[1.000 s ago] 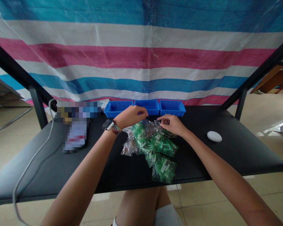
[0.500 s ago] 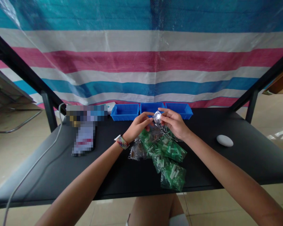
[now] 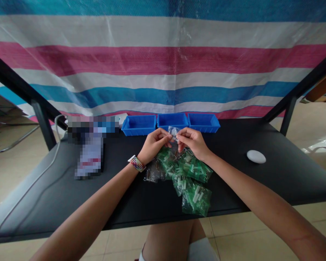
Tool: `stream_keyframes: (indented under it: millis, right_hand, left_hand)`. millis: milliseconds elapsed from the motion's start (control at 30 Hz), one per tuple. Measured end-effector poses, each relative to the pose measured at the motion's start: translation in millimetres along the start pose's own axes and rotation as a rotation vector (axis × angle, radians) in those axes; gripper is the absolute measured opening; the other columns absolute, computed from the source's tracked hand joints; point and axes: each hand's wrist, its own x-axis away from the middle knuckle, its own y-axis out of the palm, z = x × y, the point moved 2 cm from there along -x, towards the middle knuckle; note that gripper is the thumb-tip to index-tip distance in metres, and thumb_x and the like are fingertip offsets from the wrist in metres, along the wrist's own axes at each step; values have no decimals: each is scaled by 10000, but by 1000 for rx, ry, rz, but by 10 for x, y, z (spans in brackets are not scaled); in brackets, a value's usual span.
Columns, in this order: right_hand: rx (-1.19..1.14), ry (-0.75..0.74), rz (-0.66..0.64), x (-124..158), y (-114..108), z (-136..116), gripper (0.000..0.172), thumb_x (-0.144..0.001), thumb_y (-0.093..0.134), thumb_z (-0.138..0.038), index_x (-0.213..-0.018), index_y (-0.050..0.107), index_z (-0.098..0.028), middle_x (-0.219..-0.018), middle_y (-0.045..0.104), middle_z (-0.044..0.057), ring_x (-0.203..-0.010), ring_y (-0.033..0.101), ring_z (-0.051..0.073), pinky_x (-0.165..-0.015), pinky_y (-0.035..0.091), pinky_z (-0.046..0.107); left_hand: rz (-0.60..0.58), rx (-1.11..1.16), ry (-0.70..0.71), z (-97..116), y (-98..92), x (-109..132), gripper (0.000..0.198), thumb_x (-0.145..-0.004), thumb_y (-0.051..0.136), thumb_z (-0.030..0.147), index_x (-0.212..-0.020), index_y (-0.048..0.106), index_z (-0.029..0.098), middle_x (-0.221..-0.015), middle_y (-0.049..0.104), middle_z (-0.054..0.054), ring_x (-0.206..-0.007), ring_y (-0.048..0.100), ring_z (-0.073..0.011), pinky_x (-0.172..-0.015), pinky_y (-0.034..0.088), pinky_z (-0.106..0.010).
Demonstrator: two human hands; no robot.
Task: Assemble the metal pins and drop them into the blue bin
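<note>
A small clear plastic bag (image 3: 174, 130) is pinched between both hands, in front of the middle blue bin. My left hand (image 3: 155, 144) grips its left side with thumb and fingertips closed. From the other side, my right hand (image 3: 192, 143) closes its thumb and fingers on the bag's right edge. What the bag contains is too small to tell. Below the hands lies a pile of green-tinted plastic bags (image 3: 197, 199) with white and metallic slim pieces inside. Clear bags with brownish pieces (image 3: 154, 171) lie at the pile's left.
Three blue bins, left (image 3: 139, 132), middle (image 3: 171, 116) and right (image 3: 206, 128), line the back of the black table (image 3: 233, 188). A white oval object (image 3: 256, 157) sits at right. At left are a pale, pixelated item (image 3: 89, 156) and a cable (image 3: 40, 174).
Both hands have brought their fingertips closer together on the small clear bag, which now stands up between them. The camera view has shifted slightly.
</note>
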Motion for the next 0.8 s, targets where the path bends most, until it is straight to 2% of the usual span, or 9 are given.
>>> stream_keyframes:
  millis: [67,267,600,800]
  right_hand:
    - [19,-35,51,25,3,46,383,-773,890,-521,-851,682,-210,-683,667,-35,-482,635,135,-466,570,276]
    - [24,-70,170,-2,-47,160,352,-815,855,-516,-850,672,-217,-664,621,-54,-469,577,106,-456,506,242]
    - [-7,-73,127,11,-54,151,340,-788,870,-464,-932,669,-230,-666,623,-66,-472,566,109,-464,486,250]
    - [18,-75,106,7,-41,126,348,-776,863,-469,-933,667,-229,-616,606,-78,-470,566,112,-466,493,245]
  left_hand:
    - [-1,5,-1,-14,11,0,401,-883,815,532,-894,616,183,-867,804,-64,-664,719,-157,-641,534,-262]
    - [-36,0,-29,-27,26,-7,396,-911,776,549,-910,646,176,-917,819,-92,-723,769,-200,-670,559,-288]
    - [1,-36,-9,-58,-1,-9,386,-888,797,534,-922,653,177,-806,758,-37,-655,721,-159,-639,541,-264]
    - [-4,-4,19,-65,-16,-19,401,-883,811,495,-1058,612,193,-760,727,1,-622,715,-151,-617,540,-248]
